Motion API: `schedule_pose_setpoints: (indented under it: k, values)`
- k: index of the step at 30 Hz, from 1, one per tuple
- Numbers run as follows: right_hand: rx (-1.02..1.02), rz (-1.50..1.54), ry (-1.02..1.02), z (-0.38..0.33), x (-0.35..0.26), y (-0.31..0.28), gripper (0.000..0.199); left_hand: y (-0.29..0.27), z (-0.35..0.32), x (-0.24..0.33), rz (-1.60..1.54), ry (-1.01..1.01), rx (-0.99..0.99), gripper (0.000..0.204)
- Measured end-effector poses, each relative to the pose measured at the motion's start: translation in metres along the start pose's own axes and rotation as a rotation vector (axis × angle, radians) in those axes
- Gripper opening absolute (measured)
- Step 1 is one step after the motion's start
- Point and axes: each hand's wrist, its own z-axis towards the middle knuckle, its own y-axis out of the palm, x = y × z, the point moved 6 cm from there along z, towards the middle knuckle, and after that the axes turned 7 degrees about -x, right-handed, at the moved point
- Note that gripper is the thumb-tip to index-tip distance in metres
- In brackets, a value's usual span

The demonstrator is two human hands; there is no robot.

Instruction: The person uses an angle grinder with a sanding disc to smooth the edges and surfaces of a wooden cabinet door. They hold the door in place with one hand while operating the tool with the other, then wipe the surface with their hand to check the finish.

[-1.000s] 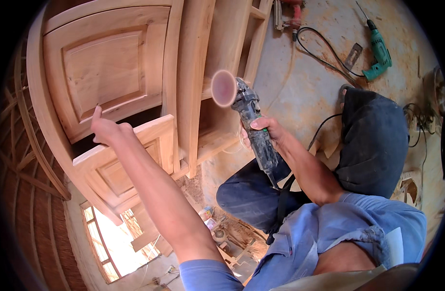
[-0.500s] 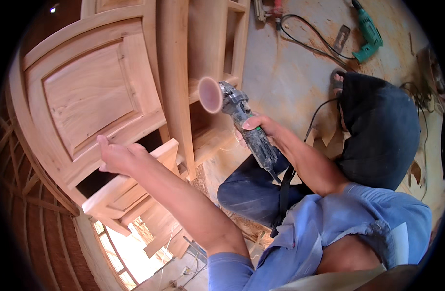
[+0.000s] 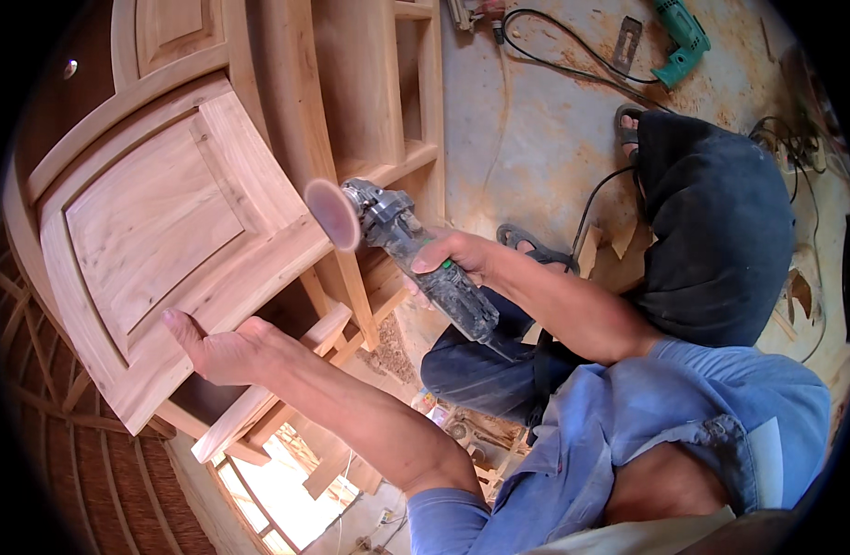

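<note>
My left hand point(image 3: 223, 344) presses flat on the lower edge of a pale wooden panel door point(image 3: 156, 236), which hangs open from a wooden cabinet frame point(image 3: 369, 120). My right hand point(image 3: 451, 262) grips the body of a dusty grey angle grinder point(image 3: 415, 250). Its round pinkish sanding disc point(image 3: 333, 215) sits close to the door's right edge; contact is unclear. The grinder's black cord point(image 3: 591, 199) runs back over the floor.
A green power drill point(image 3: 681, 32) and another tool point(image 3: 476, 11) lie on the dusty concrete floor point(image 3: 536, 139) at the top. My bent knee in dark trousers point(image 3: 721, 222) fills the right side. A sandal point(image 3: 536, 245) lies beside it. Wooden laths point(image 3: 55, 398) curve at the left.
The panel door has swung further open toward me, my left hand moving down along it. The grinder has shifted right and lower, keeping its disc by the door's edge.
</note>
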Motion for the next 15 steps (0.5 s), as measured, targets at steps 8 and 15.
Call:
schedule_pose_setpoints:
  k: [8, 15]
  values:
    - [0.000, -0.047, 0.022, -0.005, -0.001, -0.002, 0.057, 0.012, -0.015, -0.008, 0.100, 0.004, 0.115, 0.035]
    - [0.011, -0.087, 0.058, -0.022, 0.006, 0.004, 0.047, 0.020, -0.018, -0.005, 0.082, -0.019, 0.109, 0.034]
